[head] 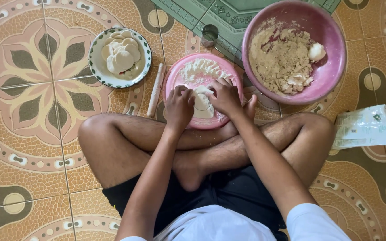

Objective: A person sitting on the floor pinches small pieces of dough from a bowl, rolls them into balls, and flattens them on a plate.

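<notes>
- Down on the patterned tile floor we sit cross-legged, with a round pink plastic plate right in front of our shins.
- Our left hand rests knuckles-up on the near left part of the plate; its fingers are curled under, and we cannot tell how tightly they close or whether they pinch anything.
- Our right hand lies just beside it, fingers bent and pressing down on a flat white piece of dough.
- That dough sits between the two hands, touching both, on the near half of the plate; it runs roughly away from us, and the right hand covers more of it.
- Beyond the hands, a heap of loose white flour fills the far half of the plate.
- Left of the plate a slim pale wooden rolling pin lies on the floor, its long axis pointing away from us.
- Further left stands a white enamel dish with a green rim, holding stacked round white dough discs.
- To the far right sits a big pink plastic bowl of crumbly beige filling, with a white and green paper bag nearer us.
</notes>
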